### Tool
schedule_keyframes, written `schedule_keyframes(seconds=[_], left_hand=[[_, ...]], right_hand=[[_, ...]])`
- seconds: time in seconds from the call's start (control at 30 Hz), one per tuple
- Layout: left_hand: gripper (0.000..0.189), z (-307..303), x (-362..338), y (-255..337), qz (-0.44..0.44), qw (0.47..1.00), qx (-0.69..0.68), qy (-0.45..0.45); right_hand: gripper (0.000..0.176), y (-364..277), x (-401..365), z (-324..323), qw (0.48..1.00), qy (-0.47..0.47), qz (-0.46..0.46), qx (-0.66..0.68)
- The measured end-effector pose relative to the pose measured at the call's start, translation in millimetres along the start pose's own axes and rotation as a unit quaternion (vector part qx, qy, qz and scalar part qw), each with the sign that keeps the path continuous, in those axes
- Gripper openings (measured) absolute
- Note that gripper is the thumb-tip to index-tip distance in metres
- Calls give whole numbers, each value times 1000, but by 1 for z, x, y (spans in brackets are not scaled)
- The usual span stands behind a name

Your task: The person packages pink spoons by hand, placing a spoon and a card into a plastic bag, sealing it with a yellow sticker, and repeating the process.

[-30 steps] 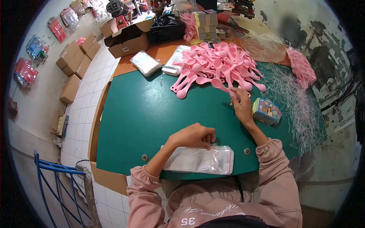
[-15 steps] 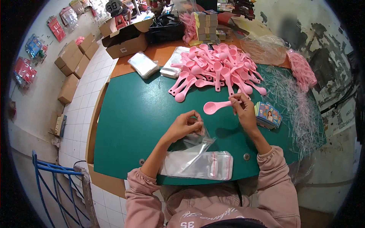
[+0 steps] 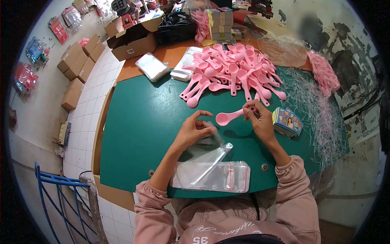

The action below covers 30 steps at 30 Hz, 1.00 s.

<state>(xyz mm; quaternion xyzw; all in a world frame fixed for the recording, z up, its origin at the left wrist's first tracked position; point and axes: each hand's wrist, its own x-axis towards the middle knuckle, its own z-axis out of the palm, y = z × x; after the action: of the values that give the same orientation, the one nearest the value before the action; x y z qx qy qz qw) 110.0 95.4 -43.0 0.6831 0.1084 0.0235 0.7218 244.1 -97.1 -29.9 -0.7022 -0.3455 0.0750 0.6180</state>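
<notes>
My right hand [image 3: 260,120] pinches the handle of a pink measuring spoon [image 3: 224,118], its bowl pointing left toward my other hand. My left hand [image 3: 193,131] has its forefinger curved away from the thumb, with a clear plastic bag [image 3: 219,140] caught at the thumb and lower fingers. The bag's lower part trails over a stack of clear plastic bags [image 3: 203,175] with red-lined flaps at the table's near edge. Beyond my hands lies a big heap of pink measuring spoons [image 3: 233,71]. Beside my right hand sits a stack of printed cards [image 3: 287,122].
Two packs of clear bags [image 3: 152,67] [image 3: 186,65] lie at the back of the green table [image 3: 134,122]. Plastic shreds [image 3: 321,118] and a pink bundle [image 3: 323,73] cover the right side. An open carton [image 3: 134,44] stands behind; a person [image 3: 126,8] is far back.
The spoon in my right hand has moved slightly left. My left hand has risen a little, its forefinger opening away from the thumb, and the bag's upper end has lifted with it.
</notes>
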Motion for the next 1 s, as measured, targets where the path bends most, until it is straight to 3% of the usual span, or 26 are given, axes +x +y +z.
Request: schedule_keyframes(seconds=[0.23,0.73,0.93,1.0], left_hand=[[41,1,0,1,-7,999,49,9],[36,3,1,0,-10,1000,-7,0],[39,1,1,1,-9,999,28,18],[39,1,1,0,-3,999,34,15]], right_hand=[[8,-2,-2,5,1000,11,-8,5],[11,-10,-3,5,999,-36,-27,-23],[9,-11,-5,7,999,-15,-25,-38],[9,-11,-5,7,999,35,-31,-19]])
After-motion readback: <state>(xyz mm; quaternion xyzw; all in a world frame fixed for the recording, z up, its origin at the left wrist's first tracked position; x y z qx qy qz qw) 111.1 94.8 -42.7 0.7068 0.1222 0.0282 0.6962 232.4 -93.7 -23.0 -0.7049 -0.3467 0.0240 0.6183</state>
